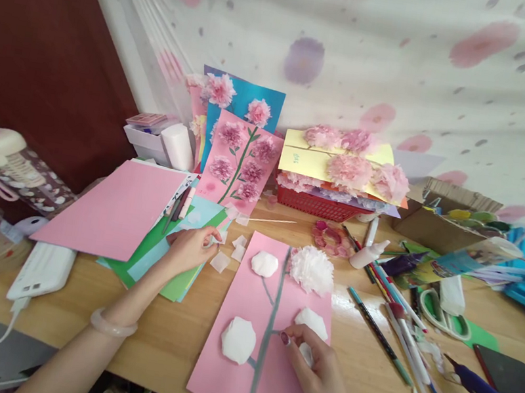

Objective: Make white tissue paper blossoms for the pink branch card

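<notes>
From where I stand, the wood-grained table (169, 348) fills most of the view below the wall. On it, at the near edge, the pink card (246, 297) lies flat and slightly askew, a matte sheet with a painted grey-green stem (271, 317). The left arm reaches far forward, a pale smooth bracelet (113, 324) round it; its left hand (192, 248) curls over the coloured sheets (136, 269), thumb and index finger drawn close, though I can't tell whether they grip anything. The right hand (322, 369) bends in low over the card, index finger and thumb meeting by the stem; what sits between them I can't make out. A ruffled white blossom (311, 269) fluffs up top right. 2 puffy, rounded white pads (238, 340) sit left of the stem. Smallest, thin translucent squares (220, 262) lie beside the left fingertips.
</notes>
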Demonstrator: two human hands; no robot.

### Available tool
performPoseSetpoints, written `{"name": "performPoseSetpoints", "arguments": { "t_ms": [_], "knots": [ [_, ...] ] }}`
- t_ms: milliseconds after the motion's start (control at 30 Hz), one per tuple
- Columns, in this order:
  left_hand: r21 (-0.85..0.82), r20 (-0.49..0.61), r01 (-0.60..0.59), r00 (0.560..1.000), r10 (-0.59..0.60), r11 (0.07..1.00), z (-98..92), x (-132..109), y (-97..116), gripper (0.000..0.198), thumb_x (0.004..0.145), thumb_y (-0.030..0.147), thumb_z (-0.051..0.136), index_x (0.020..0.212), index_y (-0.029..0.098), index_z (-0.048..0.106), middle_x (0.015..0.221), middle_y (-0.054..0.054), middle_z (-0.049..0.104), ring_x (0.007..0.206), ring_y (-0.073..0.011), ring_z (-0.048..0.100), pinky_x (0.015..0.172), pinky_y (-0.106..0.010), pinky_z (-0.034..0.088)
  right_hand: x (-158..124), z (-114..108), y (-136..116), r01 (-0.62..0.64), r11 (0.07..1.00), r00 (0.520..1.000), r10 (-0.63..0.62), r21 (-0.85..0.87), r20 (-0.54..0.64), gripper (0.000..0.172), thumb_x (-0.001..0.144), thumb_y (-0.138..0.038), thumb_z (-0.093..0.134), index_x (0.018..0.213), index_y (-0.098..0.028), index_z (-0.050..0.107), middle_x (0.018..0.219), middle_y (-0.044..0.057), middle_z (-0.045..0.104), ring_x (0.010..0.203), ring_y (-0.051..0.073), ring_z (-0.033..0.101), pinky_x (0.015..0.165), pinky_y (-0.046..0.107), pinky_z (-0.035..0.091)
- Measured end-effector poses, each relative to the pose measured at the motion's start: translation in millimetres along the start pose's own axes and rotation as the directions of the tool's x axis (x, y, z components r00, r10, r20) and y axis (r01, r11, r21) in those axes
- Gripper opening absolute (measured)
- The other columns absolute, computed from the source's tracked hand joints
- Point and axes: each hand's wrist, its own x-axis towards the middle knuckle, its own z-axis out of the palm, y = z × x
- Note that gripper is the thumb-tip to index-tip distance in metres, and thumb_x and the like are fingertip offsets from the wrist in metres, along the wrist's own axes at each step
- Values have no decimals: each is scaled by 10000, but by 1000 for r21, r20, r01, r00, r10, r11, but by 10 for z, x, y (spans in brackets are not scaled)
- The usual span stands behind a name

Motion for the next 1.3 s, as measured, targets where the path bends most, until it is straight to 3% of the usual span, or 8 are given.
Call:
{"name": "performPoseSetpoints", "arguments": {
  "t_ms": [300, 433, 567, 733, 900, 1000, 1167, 1300],
  "knots": [
    [174, 80, -93, 994, 80, 980, 10, -9, 7, 160, 819, 298, 492, 814, 215, 629, 563, 7, 575, 634, -198, 592, 589, -266, 318, -8, 13, 2, 0, 1000, 1000, 0, 1, 3, 307, 900, -427, 409, 843, -193, 600, 785, 34, 584, 757, 190, 534, 709, 293, 402],
    [-243, -103, 39, 993, -66, 969, -140, 6, -21, 55, 782, 222, 493, 800, 209, 544, 609, 30, 544, 539, -139, 493, 532, -238, 309, -11, 30, 1, 6, 1000, 1000, -6, -1, -17, 286, 900, -402, 406, 839, -195, 594, 775, 28, 577, 743, 185, 527, 690, 287, 402],
    [-871, -112, 31, 959, -260, 490, -319, -32, -69, 103, 710, 158, 541, 769, 192, 464, 697, 26, 541, 470, -63, 382, 466, -188, 281, -20, 37, 5, 4, 1000, 999, -5, -23, -43, 265, 896, -383, 417, 852, -196, 600, 780, 26, 579, 746, 185, 530, 688, 286, 406],
    [-986, 18, 61, 964, -266, 153, -362, -148, -85, 266, 528, 28, 531, 764, 150, 533, 673, 2, 543, 498, -53, 408, 483, -175, 322, -21, 36, 6, 8, 999, 998, -10, -36, -59, 269, 887, -392, 430, 851, -190, 605, 761, 25, 578, 736, 184, 533, 688, 287, 413],
    [-754, -96, 97, 962, -255, 650, -253, -24, -139, 57, 646, 217, 452, 597, 202, 477, 441, 72, 246, 386, -90, 232, 413, -222, 189, -22, 61, 19, 11, 999, 996, -15, -42, -90, 250, 882, -366, 438, 854, -188, 611, 756, 22, 575, 739, 183, 536, 685, 284, 412],
    [-422, -141, 135, 967, -212, 896, -161, 154, -145, 119, 642, 318, 567, 630, 200, 570, 465, 42, 404, 447, -121, 378, 461, -240, 233, -23, 69, 21, 5, 999, 995, -10, -50, -96, 242, 881, -355, 441, 854, -188, 613, 766, 24, 577, 753, 186, 539, 697, 289, 411],
    [82, -92, 93, 992, -85, 992, -12, 351, -93, 171, 678, 361, 593, 690, 192, 620, 654, -46, 636, 686, -216, 587, 564, -263, 319, -34, 57, -21, 2, 999, 995, -7, -45, -99, 239, 884, -351, 440, 848, -187, 610, 744, 19, 571, 727, 181, 533, 682, 286, 410],
    [50, -42, 45, 998, -43, 998, 24, 419, -98, 211, 746, 365, 524, 731, 175, 617, 652, -45, 650, 662, -211, 608, 557, -259, 361, -39, 51, -42, -5, 999, 995, 0, -43, -104, 247, 889, -359, 435, 835, -187, 605, 745, 20, 571, 731, 183, 533, 678, 287, 412]
  ]
}}
